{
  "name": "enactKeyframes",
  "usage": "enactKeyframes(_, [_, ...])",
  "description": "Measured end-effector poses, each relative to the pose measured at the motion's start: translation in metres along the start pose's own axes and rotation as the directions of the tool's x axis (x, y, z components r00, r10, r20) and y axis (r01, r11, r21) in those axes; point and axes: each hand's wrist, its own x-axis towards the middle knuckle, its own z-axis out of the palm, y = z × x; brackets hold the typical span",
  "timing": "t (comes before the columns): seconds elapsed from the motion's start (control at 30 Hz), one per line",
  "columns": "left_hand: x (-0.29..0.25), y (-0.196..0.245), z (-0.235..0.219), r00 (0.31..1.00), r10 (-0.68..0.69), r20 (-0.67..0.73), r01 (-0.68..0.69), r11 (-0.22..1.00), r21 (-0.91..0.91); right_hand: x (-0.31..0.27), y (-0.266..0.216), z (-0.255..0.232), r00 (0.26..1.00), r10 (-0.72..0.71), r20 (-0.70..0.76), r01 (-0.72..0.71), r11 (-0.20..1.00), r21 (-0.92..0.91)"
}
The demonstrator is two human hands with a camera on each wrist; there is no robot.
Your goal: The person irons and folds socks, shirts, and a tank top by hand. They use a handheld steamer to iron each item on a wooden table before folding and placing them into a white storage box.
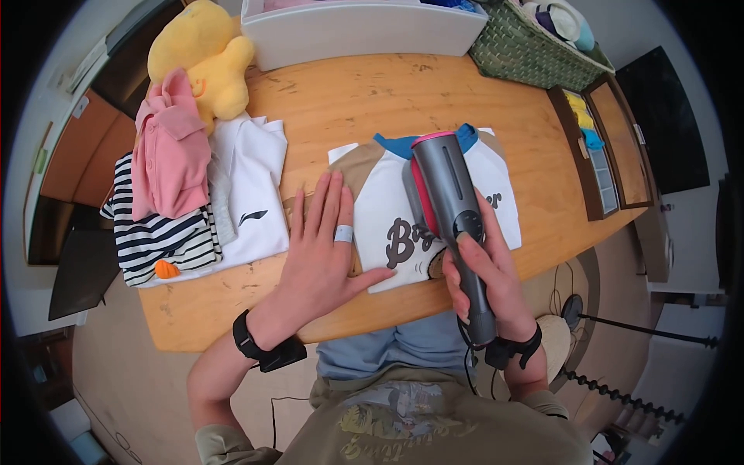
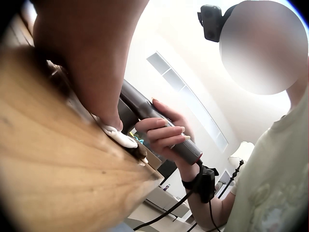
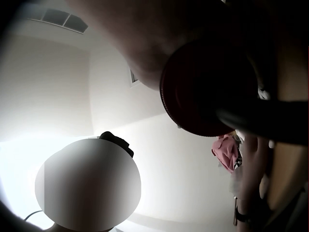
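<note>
A white shirt (image 1: 372, 232) with tan sleeves, a blue collar and dark lettering lies on the wooden table. The right hand (image 1: 492, 267) grips the handle of a grey handheld device (image 1: 448, 186) with a pink-edged head, held over the middle of the shirt; whether it touches the cloth cannot be told. Flat at the shirt's left side rests the left hand (image 1: 316, 256), fingers straight, thumb on the shirt's lower edge. In the left wrist view the right hand (image 2: 166, 130) has its fingers curled round the handle (image 2: 186, 149). The device's round end (image 3: 207, 92) looms dark in the right wrist view.
Left of the shirt are a white garment (image 1: 260, 182), a striped garment (image 1: 167, 240), a pink garment (image 1: 172, 155) and a yellow plush toy (image 1: 186, 46). A white bin (image 1: 356, 35), a green woven basket (image 1: 527, 54) and an open wooden box (image 1: 597, 155) stand along the far and right edges.
</note>
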Motion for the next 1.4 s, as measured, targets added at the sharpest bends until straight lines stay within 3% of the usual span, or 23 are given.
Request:
enactKeyframes(0.23, [-0.001,-0.001,0.0,1.0,-0.007,0.025,0.007,1.0,0.003,-0.004,-0.006,-0.022,0.985,-0.058,-0.162,0.065,0.997,0.039])
enactKeyframes(0.77, [0.001,0.001,0.0,0.999,-0.008,0.034,0.007,1.0,0.006,-0.006,-0.027,-0.079,0.92,-0.174,-0.351,0.174,0.984,-0.031])
enactKeyframes(0.97, [0.001,0.0,0.0,1.0,0.003,0.026,-0.003,1.0,0.001,-0.006,-0.029,-0.099,0.927,-0.168,-0.337,0.184,0.983,0.015])
enactKeyframes(1.17, [0.001,0.0,0.001,1.0,-0.002,0.031,0.002,1.0,-0.003,-0.009,-0.03,-0.099,0.912,-0.199,-0.36,0.19,0.98,-0.059])
enactKeyframes(1.27, [0.001,0.001,-0.001,1.0,-0.005,0.026,0.006,1.0,-0.022,-0.008,-0.029,-0.101,0.913,-0.209,-0.35,0.205,0.978,-0.048])
enactKeyframes(1.4, [0.005,0.004,-0.006,0.998,0.064,-0.018,-0.066,0.972,-0.226,-0.009,-0.026,-0.094,0.893,-0.239,-0.381,0.225,0.971,-0.08])
